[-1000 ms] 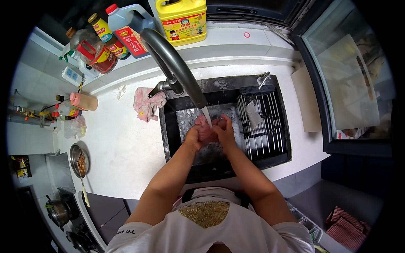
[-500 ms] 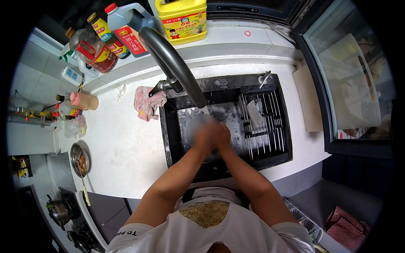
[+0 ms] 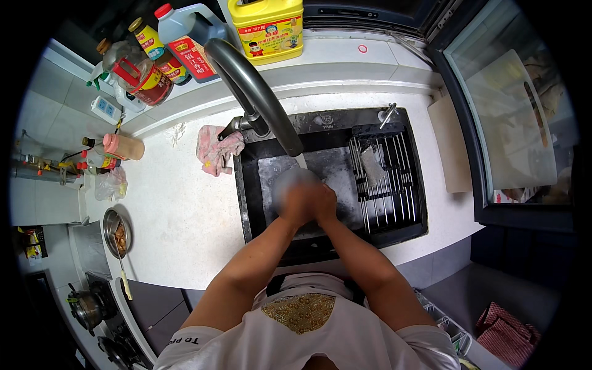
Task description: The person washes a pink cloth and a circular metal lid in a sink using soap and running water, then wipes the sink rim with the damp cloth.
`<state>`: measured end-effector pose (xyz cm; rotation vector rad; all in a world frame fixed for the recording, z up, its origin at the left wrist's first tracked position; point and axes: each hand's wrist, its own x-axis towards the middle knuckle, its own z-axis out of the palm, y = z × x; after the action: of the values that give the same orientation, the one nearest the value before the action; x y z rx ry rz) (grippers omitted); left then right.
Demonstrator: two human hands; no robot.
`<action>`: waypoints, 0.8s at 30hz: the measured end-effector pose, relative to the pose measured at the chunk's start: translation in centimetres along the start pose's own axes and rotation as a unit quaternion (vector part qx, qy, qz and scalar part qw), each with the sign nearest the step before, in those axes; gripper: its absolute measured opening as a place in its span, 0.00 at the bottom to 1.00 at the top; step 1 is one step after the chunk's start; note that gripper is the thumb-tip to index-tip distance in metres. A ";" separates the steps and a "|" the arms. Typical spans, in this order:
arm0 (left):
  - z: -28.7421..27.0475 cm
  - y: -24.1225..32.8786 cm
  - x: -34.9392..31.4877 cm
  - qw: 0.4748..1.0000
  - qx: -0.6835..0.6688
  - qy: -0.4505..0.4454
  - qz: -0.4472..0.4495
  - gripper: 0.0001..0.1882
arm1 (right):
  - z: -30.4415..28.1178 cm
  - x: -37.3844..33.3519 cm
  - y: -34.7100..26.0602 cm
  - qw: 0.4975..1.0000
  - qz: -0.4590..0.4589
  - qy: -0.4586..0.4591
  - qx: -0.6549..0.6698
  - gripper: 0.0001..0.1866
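Note:
My left hand [image 3: 297, 208] and my right hand [image 3: 325, 202] are close together over the black sink [image 3: 243, 213], under the curved dark faucet [image 3: 259, 98]. Water runs from its spout onto them. A grey blur covers the left hand's fingers and the area just beyond, so what lies there cannot be made out. The right hand's fingers look curled against the left hand and the blurred spot. Wet, whitish suds show on the sink's bottom around them.
A metal drying rack [image 3: 385, 179] with a pale sponge-like pad [image 3: 372, 166] spans the sink's right side. Left of the faucet lies a pink cloth [image 3: 217, 151]. A handled steel pan [image 3: 115, 234] sits at the counter's left edge. Several bottles and a yellow jug [image 3: 268, 31] line the sill.
Both hands stay in nearly the same place under the water. The foam and wet patches on the sink's bottom look different.

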<state>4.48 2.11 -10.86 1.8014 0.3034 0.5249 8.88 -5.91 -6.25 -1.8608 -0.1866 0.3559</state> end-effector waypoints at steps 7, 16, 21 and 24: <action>-1.2 2.5 0.4 0.990 0.085 -0.051 -0.099 0.10 | -0.5 0.8 0.0 0.998 0.039 -0.049 -0.014 0.15; -5.6 14.6 5.4 0.815 -0.274 -0.103 -0.500 0.09 | -2.4 1.9 0.1 0.984 0.031 -0.071 0.158 0.21; -4.7 2.0 1.6 0.875 -0.228 -0.244 -0.351 0.27 | -2.1 -0.4 -4.8 0.977 0.062 -0.136 0.153 0.31; -4.0 -0.8 0.6 0.886 -0.237 -0.267 -0.298 0.26 | -2.2 -0.4 -2.4 0.949 0.147 -0.186 0.207 0.32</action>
<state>3.09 5.94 -10.58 1.2154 0.2919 -0.3198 9.39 -7.22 -3.27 -1.3909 -0.0803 0.8866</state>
